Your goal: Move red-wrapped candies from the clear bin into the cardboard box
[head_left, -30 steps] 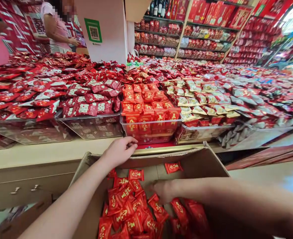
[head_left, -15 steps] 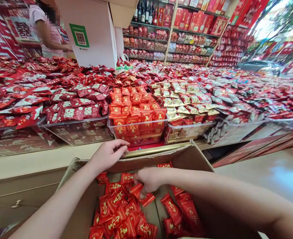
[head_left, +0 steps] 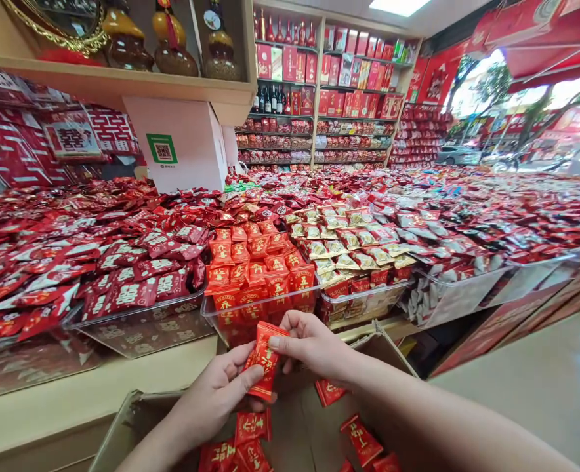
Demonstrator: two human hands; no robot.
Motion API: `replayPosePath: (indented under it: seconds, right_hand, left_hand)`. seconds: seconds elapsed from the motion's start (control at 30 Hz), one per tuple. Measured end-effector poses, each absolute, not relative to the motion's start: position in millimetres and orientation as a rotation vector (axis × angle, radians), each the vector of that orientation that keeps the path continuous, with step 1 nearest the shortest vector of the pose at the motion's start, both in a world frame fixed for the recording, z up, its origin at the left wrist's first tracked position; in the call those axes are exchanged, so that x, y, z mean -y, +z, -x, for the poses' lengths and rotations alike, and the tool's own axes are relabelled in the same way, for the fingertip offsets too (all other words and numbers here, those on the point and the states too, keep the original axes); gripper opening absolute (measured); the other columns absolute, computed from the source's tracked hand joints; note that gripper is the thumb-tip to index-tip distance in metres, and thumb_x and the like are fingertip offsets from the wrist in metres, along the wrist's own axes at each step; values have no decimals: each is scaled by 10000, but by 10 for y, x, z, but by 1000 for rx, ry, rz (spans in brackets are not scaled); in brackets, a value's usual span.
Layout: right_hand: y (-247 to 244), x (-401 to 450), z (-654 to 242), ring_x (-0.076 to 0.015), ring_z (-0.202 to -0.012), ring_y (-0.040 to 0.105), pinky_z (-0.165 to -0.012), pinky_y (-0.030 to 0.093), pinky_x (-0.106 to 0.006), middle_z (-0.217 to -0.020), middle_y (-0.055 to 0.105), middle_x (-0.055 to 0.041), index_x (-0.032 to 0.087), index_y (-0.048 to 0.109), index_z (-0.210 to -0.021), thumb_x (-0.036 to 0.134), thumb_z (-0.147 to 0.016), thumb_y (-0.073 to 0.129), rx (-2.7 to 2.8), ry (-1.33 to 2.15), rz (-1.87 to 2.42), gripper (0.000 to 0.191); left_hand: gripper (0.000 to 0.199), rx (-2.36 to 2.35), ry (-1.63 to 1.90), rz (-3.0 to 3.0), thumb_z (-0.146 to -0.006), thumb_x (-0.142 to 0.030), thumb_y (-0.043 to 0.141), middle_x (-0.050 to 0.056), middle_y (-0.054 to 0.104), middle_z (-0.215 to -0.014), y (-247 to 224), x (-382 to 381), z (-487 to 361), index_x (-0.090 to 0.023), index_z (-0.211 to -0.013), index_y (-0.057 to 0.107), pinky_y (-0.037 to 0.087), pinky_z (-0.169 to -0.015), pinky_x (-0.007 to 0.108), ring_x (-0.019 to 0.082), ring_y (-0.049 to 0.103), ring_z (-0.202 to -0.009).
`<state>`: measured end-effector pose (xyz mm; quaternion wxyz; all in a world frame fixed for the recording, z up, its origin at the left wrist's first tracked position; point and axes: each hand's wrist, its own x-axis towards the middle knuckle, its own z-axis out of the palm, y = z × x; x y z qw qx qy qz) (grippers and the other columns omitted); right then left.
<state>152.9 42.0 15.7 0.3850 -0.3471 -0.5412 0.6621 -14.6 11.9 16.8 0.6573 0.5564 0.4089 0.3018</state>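
Note:
A red candy packet (head_left: 265,360) with gold lettering is held upright between both hands, above an open cardboard box (head_left: 135,410). My left hand (head_left: 226,380) pinches its lower left side, thumb across the front. From the upper right, my right hand (head_left: 307,344) grips the same packet with its thumb on the face. Inside the box lie more loose red packets (head_left: 361,440), partly hidden by my forearms. Just beyond my hands stands a clear plastic bin (head_left: 265,305) filled with matching red packets in rows.
Neighbouring clear bins hold maroon packets (head_left: 137,288) on the left and gold-and-white packets (head_left: 353,255) on the right. A white box with a QR code (head_left: 162,149) stands behind them, under an overhanging shelf (head_left: 123,82). Stocked wall shelves (head_left: 317,85) rise at the back.
My right hand has lifted a red packet out of the box. My left hand has come off the box's far edge and now grips that packet too. The view has tilted up.

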Motion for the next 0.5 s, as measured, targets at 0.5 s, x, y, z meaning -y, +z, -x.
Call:
replayPosePath:
  seconds: [0.5]
  right_hand:
    - [191, -215, -1563, -144, -968, 486, -809, 400, -269, -1034, 509, -60, 185, 514, -760, -8, -656, 417, 1990, 706, 590, 240]
  left_hand:
    - [309, -970, 1236, -999, -692, -256, 635, 38, 572, -1161, 340, -81, 123, -231, -991, 561, 488, -773, 244, 202, 527, -1036]
